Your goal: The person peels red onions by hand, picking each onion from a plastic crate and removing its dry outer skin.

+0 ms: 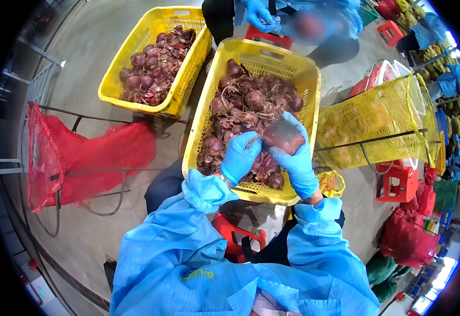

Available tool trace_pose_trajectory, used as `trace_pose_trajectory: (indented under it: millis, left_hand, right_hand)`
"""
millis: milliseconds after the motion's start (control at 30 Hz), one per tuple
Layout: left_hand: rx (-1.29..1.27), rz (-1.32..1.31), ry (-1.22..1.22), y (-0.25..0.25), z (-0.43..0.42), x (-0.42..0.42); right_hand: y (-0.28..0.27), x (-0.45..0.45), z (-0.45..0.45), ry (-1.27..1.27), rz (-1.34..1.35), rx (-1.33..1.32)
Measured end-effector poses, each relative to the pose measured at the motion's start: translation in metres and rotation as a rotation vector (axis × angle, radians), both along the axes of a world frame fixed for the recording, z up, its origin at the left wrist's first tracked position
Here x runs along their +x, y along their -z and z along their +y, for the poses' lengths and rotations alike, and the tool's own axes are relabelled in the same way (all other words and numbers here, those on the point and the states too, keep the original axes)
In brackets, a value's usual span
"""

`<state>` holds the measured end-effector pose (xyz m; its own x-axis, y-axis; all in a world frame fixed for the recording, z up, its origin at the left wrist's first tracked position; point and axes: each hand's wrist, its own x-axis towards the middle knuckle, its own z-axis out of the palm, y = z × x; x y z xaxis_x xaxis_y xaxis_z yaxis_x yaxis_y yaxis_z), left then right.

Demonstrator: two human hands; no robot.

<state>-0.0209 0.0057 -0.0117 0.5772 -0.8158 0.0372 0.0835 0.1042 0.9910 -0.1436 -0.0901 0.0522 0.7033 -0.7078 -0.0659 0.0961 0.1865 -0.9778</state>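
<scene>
Basically, onion at one o'clock above yellow crate; likely light, firm, papery-slick, cup round sides. Left hand fingers wrap it; right hand fingers bunched, contents unclear.

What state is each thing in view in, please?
Near crate: upright, heaped with onions
Far crate: upright, onions inside
Right hand: gripping
Held onion: partly blurred
Left hand: fingers curled, contents unclear
Red mesh bag: slack, creased
Yellow mesh bag: loaded, contents unclear
</scene>
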Motion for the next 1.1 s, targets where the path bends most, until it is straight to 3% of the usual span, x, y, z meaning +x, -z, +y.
trace_pose_trajectory:
  millis: [100, 133, 167, 233, 267, 367, 400, 533, 633, 767, 867, 967, 1100]
  left_hand:
    - [0.158, -0.408, 0.023, -0.004, 0.0, 0.004]
    - [0.03, -0.51, 0.076, -0.014, 0.004, 0.001]
    - [-0.037, -0.436, 0.151, -0.015, 0.009, -0.004]
    - [-0.016, -0.538, 0.202, -0.015, 0.011, -0.017]
    - [0.012, -0.475, 0.247, 0.001, 0.012, -0.02]
    - [0.2, 0.168, 0.346, 0.018, 0.007, -0.024]
    - [0.249, 0.376, 0.501, -0.009, 0.003, -0.011]
    - [0.114, 0.635, 0.396, -0.013, 0.003, -0.005]
    - [0.017, 0.628, 0.362, -0.013, -0.001, -0.008]
    - [0.116, 0.607, 0.474, -0.015, 0.003, 0.004]
    - [0.021, 0.48, 0.354, 0.01, 0.002, -0.001]
    - [0.133, 0.532, 0.421, 0.019, 0.006, 0.004]
    - [0.116, 0.319, 0.363, -0.008, 0.0, 0.003]
  right_hand:
    - [0.02, 0.002, 0.0, 0.097, 0.055, -0.348]
    - [0.014, 0.0, -0.005, 0.156, 0.212, -0.727]
    - [0.017, -0.005, -0.016, 0.214, 0.285, -0.848]
    - [0.023, -0.01, -0.031, 0.331, 0.242, -0.631]
    - [0.022, -0.017, -0.034, 0.328, 0.279, -0.665]
    - [0.021, -0.019, -0.028, 0.216, 0.25, -0.688]
    - [0.014, -0.014, -0.021, 0.172, 0.231, -0.71]
    - [0.01, -0.005, -0.011, 0.015, 0.253, -0.892]
    - [0.012, -0.005, -0.007, -0.004, 0.244, -0.884]
    - [0.013, -0.006, -0.007, -0.028, 0.256, -0.952]
    - [0.012, -0.004, -0.002, -0.03, 0.279, -0.967]
    - [0.016, -0.002, 0.002, -0.026, 0.291, -0.954]
    - [0.014, -0.003, 0.002, 0.047, 0.201, -0.819]
